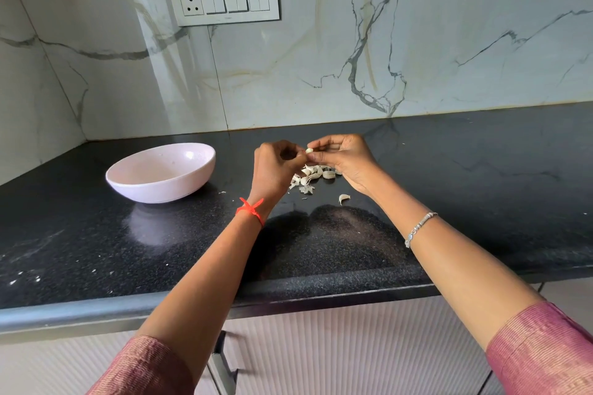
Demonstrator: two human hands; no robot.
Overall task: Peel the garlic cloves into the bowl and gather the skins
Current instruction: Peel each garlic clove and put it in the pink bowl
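Pink bowl (160, 193) at left looks empty: no peeled cloves in yet, early stage. Next, left hand (275, 167) pinches clove (309, 150) at fingertips, right hand (346, 158) pinches its other side, held above counter (449, 189). Skins-and-cloves pile (313, 175) directly below the hands; loose clove (344, 199) nearer, right. Skins not gathered.

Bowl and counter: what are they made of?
The bowl looks like glazed ceramic, or maybe hard plastic: it is pale pink and smooth, with a shiny spot inside. The counter looks like polished black stone, probably granite: it has tiny speckles and it mirrors the bowl like glass.
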